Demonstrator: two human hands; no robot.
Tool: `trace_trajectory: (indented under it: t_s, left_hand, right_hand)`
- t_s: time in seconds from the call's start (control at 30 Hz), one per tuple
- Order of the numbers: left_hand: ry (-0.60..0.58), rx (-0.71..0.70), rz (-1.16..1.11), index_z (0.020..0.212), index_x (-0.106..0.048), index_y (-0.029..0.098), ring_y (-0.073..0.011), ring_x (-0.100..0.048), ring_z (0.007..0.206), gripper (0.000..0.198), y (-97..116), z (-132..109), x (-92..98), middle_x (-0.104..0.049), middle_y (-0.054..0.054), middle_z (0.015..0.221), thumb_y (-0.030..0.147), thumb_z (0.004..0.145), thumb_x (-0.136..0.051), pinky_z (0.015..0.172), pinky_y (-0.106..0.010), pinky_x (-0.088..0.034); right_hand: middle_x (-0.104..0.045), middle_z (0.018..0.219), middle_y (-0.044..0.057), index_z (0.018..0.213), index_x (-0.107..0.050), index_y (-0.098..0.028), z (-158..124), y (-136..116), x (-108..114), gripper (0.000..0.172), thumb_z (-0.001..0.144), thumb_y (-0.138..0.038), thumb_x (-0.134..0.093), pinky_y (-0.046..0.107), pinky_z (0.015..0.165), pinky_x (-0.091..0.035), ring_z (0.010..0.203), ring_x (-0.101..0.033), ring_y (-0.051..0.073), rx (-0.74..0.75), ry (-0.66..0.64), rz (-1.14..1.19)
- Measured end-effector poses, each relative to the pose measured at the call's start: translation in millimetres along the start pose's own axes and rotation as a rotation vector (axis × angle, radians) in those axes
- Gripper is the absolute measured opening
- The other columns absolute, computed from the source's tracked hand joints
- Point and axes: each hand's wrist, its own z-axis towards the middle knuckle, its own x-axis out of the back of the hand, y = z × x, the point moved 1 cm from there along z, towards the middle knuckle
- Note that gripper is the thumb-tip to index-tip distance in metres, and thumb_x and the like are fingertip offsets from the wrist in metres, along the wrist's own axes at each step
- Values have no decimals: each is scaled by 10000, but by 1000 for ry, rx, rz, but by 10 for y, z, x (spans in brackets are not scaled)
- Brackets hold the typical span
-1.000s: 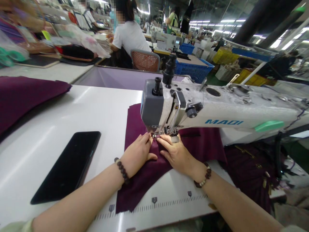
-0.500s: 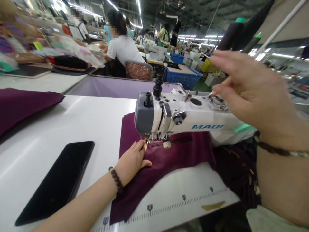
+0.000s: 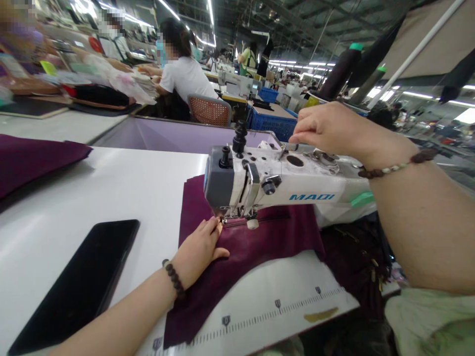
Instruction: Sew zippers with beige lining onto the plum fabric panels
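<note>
My left hand (image 3: 196, 253) lies flat, unclenched, on the cloth (image 3: 260, 244); my right hand (image 3: 330, 129) curls above the machine (image 3: 280, 185) (gripping? I can't tell).

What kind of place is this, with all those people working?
Probably a sewing factory: there's a sewing machine with maroon material under it, and behind, a seated person at another workplace.

Bright overhead tube lights (image 3: 418, 95), soft glare across white tabletop (image 3: 148, 188) (edges stretched, blurry)
</note>
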Motion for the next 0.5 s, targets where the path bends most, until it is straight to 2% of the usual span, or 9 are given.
trace_trajectory:
  t_s: [0.13, 0.27, 0.37, 0.43, 0.5]
  left_hand:
    - [28, -3, -12, 1144, -544, 74, -281, -479, 1136, 609, -6, -7, -51, -526, -177, 1200, 503, 717, -615, 993, -385, -375]
    - [21, 0, 23, 1119, -553, 53, -285, -497, 1113, 624, 15, -3, -19, -542, -184, 1169, 504, 696, -634, 965, -363, -403]
    - [33, -8, 38, 1101, -555, 46, -279, -516, 1090, 617, 24, 0, 17, -555, -180, 1143, 501, 692, -639, 942, -347, -420]
    - [44, -14, 29, 1094, -552, 43, -272, -529, 1072, 617, 19, 0, 27, -562, -178, 1128, 506, 695, -634, 934, -340, -425]
    - [49, -14, 9, 1091, -544, 35, -269, -533, 1066, 621, 10, 0, 28, -563, -182, 1119, 509, 698, -627, 930, -339, -426]
  right_hand:
    - [-586, 742, 46, 721, -654, -86, 8, -20, 97, 352, 895, -286, -423, 232, 622, -343, 674, -509, 86, -36, 111, -67]
    - [-567, 649, 53, 720, -655, -87, 40, 102, 142, 394, 893, -342, -409, 228, 590, -352, 620, -497, 96, -223, 323, 65]
    - [-567, 594, 40, 783, -675, -101, 57, 214, 123, 404, 880, -391, -410, 235, 585, -381, 611, -528, 121, -374, 367, 127]
    - [-605, 712, 49, 888, -671, -79, -5, 195, 132, 434, 881, -396, -375, 267, 654, -398, 708, -566, 151, -434, 297, 105]
    - [-580, 994, 75, 1094, -591, -69, -174, 16, 177, 475, 866, -418, -363, 332, 770, -375, 910, -546, 213, -423, 243, 35]
